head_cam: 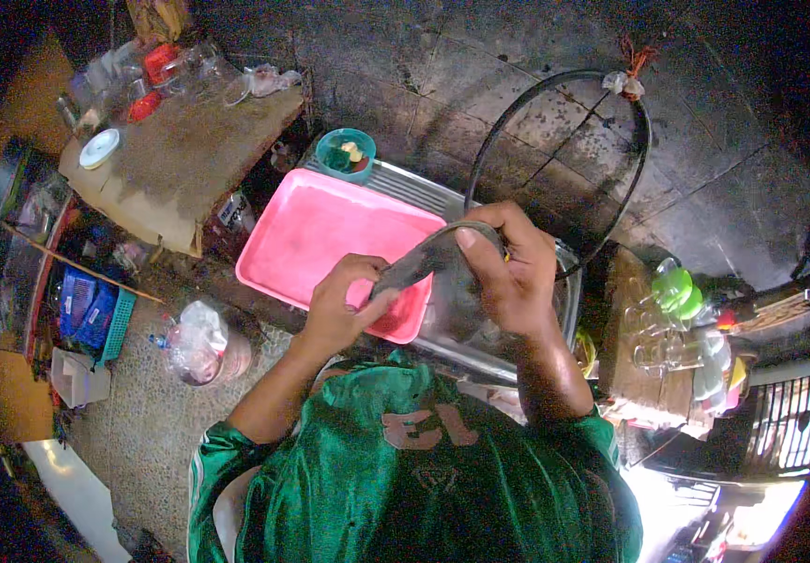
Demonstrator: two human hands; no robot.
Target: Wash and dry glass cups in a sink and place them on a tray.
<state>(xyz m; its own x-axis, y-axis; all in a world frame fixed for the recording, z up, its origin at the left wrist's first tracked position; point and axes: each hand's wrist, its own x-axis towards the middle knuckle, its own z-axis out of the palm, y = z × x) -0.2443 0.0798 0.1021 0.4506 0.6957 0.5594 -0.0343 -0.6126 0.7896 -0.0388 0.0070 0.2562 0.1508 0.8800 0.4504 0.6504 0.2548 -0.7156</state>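
Observation:
A dark, flat, bendable piece (422, 257), its material unclear, is held between both hands above a pink plastic tray (306, 232) and a metal sink. My left hand (345, 302) pinches its lower end over the tray's near right part. Its upper end curves in my right hand (517, 274), with the thumb pressed on its face. The tray lies across the left part of the metal sink (405, 175). At the tray's far edge stands a teal bowl (370, 144) with a yellowish piece and something dark green in it.
A black hose (648, 151) loops behind the sink, tied at a tap against the tiled wall. To the left, a wooden board (166, 162) carries a white lid (99, 148) and glasses. A bucket with plastic bags (201, 345) stands on the floor. Glasses (658, 352) crowd a wooden shelf at right.

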